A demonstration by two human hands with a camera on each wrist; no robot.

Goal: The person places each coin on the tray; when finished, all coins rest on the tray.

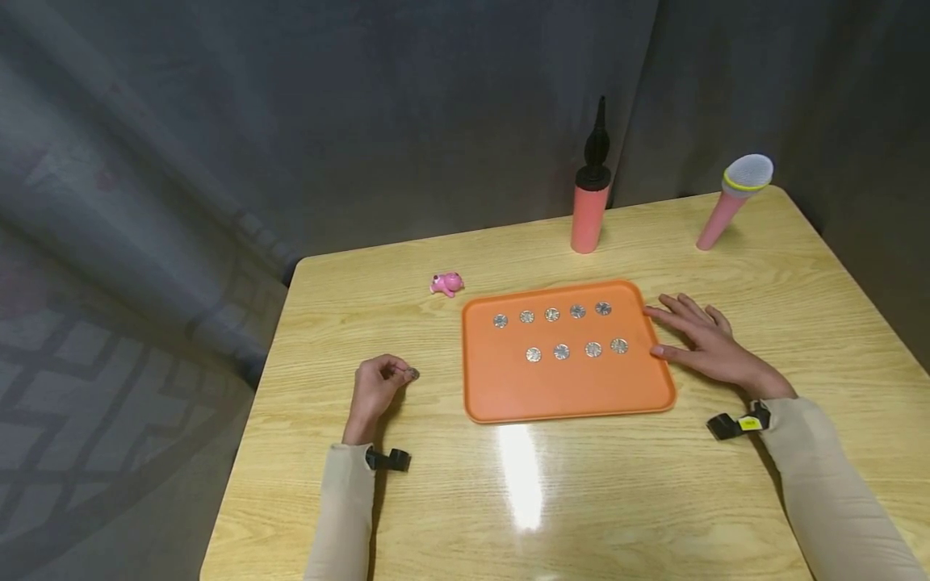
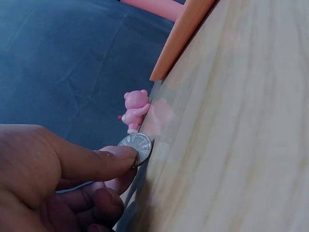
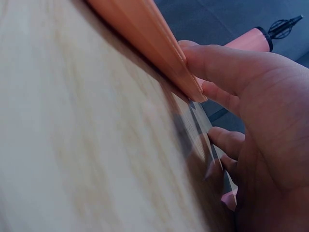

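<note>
Between thumb and fingers my left hand (image 1: 376, 391) pinches a silver coin (image 2: 137, 147), held close over the wood to the left of the orange tray (image 1: 501, 399). On the tray lie several coins in two rows, an upper row with a coin (image 1: 552, 315) at its middle and a lower row with a coin (image 1: 562, 352) among it. My right hand (image 1: 701, 343) rests at the tray's right edge, fingers spread, with thumb and index fingertips at the rim (image 3: 186, 53).
A small pink bear figure (image 1: 446, 283) lies behind the tray's left corner. Along the table's back stand a pink hand pump (image 1: 588, 214) with a black top and a pink toy microphone (image 1: 722, 214). Dark curtain (image 1: 436, 121) hangs behind the wooden table (image 1: 581, 492).
</note>
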